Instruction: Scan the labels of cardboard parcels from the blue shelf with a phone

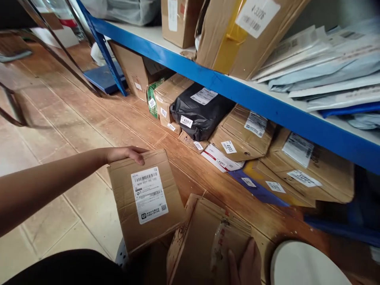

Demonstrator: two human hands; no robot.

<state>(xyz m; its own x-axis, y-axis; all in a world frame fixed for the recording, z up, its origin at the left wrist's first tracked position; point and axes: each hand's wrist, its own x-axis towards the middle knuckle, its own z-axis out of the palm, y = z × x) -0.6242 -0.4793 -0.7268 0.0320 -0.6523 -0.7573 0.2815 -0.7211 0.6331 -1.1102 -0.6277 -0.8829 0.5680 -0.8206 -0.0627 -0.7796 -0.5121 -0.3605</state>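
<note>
A flat cardboard box (173, 198) with a white shipping label (150, 195) hangs tilted from my left hand (129, 153). The thumb presses on its face while the other fingers go behind the top edge, partly hidden. Lower right, my right hand (246, 263) grips the side of a second cardboard box (198, 245), which has clear tape and red print across its top. That box's lower part runs out of the picture. The two boxes overlap in view near the middle.
A blue shelf rack (237, 99) stands ahead, its lower level lined with numbered parcels, among them a black bag (202, 107) and a taped carton (242, 130). Grey mailers (335, 63) stack above. A round white lid or seat (305, 265) is at bottom right. Tiled floor (68, 118) extends left.
</note>
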